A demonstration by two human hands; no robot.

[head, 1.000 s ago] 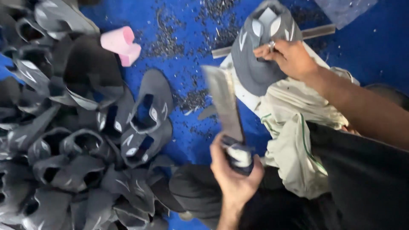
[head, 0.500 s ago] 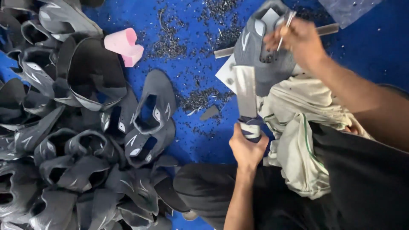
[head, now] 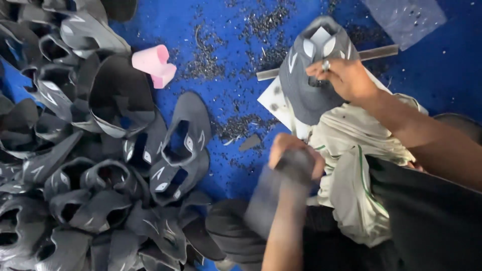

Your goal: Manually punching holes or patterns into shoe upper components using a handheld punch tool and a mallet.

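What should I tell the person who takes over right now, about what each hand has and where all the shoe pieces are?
Left hand: closed around a dark flat tool, too blurred to tell its kind.
Right hand: pinches a small metal piece against the grey shoe upper with white patches, which lies on a white board over pale cloth on the lap.
Big pile of dark grey shoe uppers lies on the blue floor sheet, with a pink foam block and dark scraps scattered about.
Done: cannot tell which uppers are worked.
Left: the one under the right hand is in progress.
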